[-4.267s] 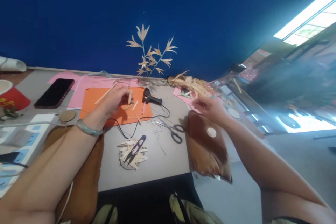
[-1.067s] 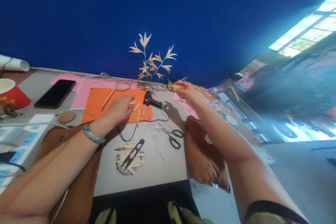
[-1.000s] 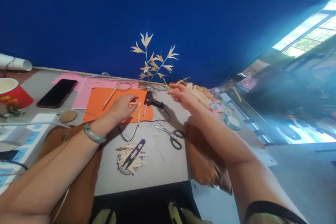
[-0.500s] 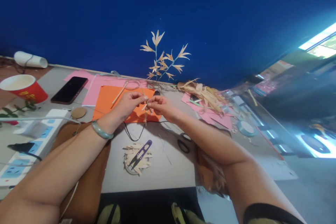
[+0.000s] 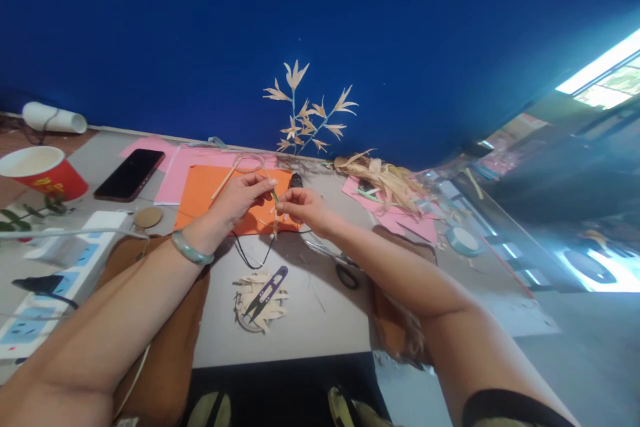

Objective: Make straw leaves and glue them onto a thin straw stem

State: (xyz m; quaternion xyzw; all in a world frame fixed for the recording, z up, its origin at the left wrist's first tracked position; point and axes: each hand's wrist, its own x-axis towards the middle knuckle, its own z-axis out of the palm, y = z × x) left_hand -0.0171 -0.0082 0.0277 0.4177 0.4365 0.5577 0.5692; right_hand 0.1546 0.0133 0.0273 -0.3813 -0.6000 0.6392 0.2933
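Right hand (image 5: 307, 209) has moved from beside the straw pile (image 5: 385, 181) to meet the left hand (image 5: 244, 199) over the orange sheet (image 5: 197, 193), each grip pinching the same thin green stem (image 5: 275, 197). Just below lies a pale strip (image 5: 275, 225); nearer on the desk (image 5: 310, 333), purple snips (image 5: 269, 293) rest on pale pieces (image 5: 273, 315), scissors (image 5: 340, 278) to their right.

Green strip (image 5: 275, 196), orange sheet (image 5: 193, 203), blue wall (image 5: 200, 33)

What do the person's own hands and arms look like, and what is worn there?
The left hand and right hand wear no gloves. A smooth, pale grey-green bangle circles the left wrist. The short right sleeve is olive with a wide black edge.
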